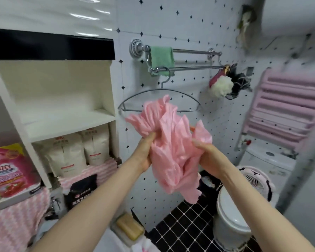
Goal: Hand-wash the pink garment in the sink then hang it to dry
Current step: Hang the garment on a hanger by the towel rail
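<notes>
Gripping crumpled pink garment (173,148) before hanger (160,89)

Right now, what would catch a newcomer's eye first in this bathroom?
The crumpled pink garment, held up mid-frame by the left hand and right hand. Just behind it a grey hanger hangs from the chrome towel rail, beside a green cloth.
</notes>
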`<state>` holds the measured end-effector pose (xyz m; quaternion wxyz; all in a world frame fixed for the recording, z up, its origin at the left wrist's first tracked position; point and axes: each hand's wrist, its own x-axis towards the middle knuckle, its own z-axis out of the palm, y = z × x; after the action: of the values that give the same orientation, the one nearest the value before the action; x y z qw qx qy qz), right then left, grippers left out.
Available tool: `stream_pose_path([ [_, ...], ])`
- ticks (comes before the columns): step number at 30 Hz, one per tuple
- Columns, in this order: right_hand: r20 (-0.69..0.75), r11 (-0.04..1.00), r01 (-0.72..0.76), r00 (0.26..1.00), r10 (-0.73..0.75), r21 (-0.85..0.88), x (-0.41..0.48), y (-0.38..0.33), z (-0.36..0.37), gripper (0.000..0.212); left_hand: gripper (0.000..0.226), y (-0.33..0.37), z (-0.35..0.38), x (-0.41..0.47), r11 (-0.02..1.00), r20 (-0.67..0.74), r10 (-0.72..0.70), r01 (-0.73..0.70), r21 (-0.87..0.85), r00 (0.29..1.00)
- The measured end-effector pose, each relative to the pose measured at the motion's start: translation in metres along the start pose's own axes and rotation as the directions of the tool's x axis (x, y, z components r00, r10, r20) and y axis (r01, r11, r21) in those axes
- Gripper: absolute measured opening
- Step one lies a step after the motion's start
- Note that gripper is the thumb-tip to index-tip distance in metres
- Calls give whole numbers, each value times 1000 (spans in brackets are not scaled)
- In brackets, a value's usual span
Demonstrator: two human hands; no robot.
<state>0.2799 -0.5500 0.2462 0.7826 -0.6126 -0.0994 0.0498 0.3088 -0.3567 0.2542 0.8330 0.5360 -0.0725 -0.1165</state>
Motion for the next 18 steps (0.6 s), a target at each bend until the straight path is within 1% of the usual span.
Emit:
stream_pose_path([
  [1,-21,999,20,1000,-19,37,4,-5,-12,95,21,-2,3,9,1000,4,1,0,-9,1000],
  [2,-73,999,33,997,-32,23,7,-12,-20,96,19,-2,10,15,999,9,-20,20,-28,1000],
  [3,-126,998,36,991,-44,-59,9,-17,-25,90,20,-5,14,22,999,27,-32,33,-16,999],
  [4,-144,984,45,987,-70,-172,11,-20,-27,82,20,-5,21,26,999,29,-54,54,-5,998],
  [6,-93,926,77,988,-119,-370,18,-18,-23,72,20,-8,33,35,998,49,-65,64,12,997],
  [7,-98,894,95,983,-153,-438,23,-14,-20,67,22,-12,37,40,999,64,-47,46,12,997],
  [8,-131,871,125,969,-210,-476,27,-10,-19,54,29,-16,43,44,999,83,-43,44,-5,996],
  [9,-188,853,152,942,-278,-500,29,-9,-17,35,38,-19,47,47,998,93,-45,48,-29,995],
  [10,-279,857,153,904,-322,-493,31,-10,-18,19,42,-20,51,48,996,100,-53,60,-72,994],
  [11,-388,879,135,859,-333,-457,35,-10,-24,13,38,-20,51,50,992,106,-52,64,-109,993],
  [12,-489,910,101,817,-307,-402,39,-12,-31,16,30,-18,50,53,987,111,-51,67,-145,992],
  [13,-547,936,79,793,-268,-343,42,-12,-39,17,26,-17,47,57,982,112,-46,66,-179,993],
  [15,-564,950,30,799,-211,-312,46,-11,-49,7,23,-14,41,63,972,62,-55,68,-225,997],
  [16,-552,935,14,804,-222,-355,46,-8,-54,25,23,-13,40,65,972,27,-70,74,-224,997],
  [17,-534,901,25,798,-278,-433,43,-6,-57,45,24,-13,40,69,974,0,-79,77,-214,997],
  [18,-512,849,75,769,-383,-523,39,-7,-58,55,23,-13,42,71,973,-6,-87,83,-216,996],
])
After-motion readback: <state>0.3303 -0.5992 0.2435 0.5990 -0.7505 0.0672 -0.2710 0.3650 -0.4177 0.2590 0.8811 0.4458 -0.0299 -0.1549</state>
